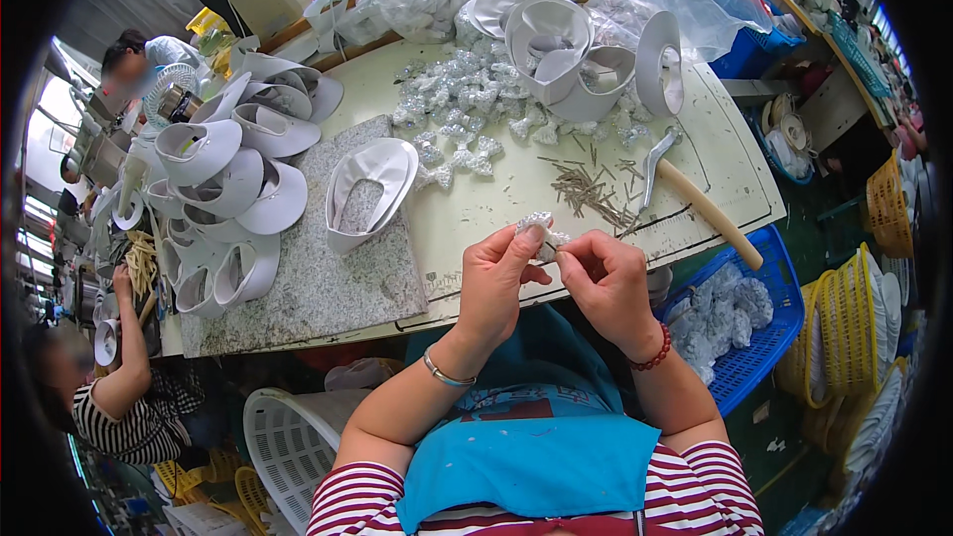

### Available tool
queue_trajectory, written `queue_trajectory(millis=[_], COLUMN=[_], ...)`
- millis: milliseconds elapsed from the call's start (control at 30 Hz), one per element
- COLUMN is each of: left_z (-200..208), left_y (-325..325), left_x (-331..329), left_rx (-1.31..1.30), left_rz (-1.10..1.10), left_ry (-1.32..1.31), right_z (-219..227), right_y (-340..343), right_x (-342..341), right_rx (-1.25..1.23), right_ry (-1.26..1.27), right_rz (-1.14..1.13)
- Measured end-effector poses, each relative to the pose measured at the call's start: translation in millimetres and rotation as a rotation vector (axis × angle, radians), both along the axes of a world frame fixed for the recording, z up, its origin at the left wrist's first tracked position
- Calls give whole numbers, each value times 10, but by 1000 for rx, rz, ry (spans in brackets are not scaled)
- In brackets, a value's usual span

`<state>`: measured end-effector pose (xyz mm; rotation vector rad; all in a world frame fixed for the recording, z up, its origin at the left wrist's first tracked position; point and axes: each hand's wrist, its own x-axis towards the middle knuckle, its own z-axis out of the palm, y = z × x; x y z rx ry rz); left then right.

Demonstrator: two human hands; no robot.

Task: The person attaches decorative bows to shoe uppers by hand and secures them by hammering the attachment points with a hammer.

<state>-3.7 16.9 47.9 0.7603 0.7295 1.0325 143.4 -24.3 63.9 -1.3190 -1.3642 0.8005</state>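
Above the table's near edge, my left hand (493, 278) pinches a small white glittery star-shaped piece (537, 226) between thumb and fingers. My right hand (611, 283) is closed at the star's lower right edge, thumb and forefinger together; whatever sits between those fingertips is too small to make out. Just beyond my hands, a scatter of thin brown nail-like sticks (594, 194) lies on the table. More silvery-white stars (457, 129) are heaped farther back. To the right rests a hammer-like tool with a wooden handle (710, 213) and a curved metal head (655, 164).
White open curved shells, like shoe uppers (233, 184), crowd the left; one (372, 189) stands on a speckled stone slab (338, 283). Others sit at the back. A blue basket (791, 308) holding white pieces is by the right edge. A person in striped sleeves (109, 427) works at left.
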Motion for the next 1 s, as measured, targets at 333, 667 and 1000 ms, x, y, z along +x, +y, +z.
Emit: queue_trajectory(millis=[333, 667, 1000], left_z=[-14, -37, -82], left_y=[-38, -67, -59], left_x=[-37, -58, -64], left_rx=[-95, -41, 34], left_rz=[-18, -22, -22], left_ry=[-115, -124, -49], right_z=[-71, -101, -113], right_y=[59, 79, 85], right_x=[71, 84, 99], right_rx=[-164, -154, -147], right_ry=[282, 333, 326], right_rz=[120, 165, 191])
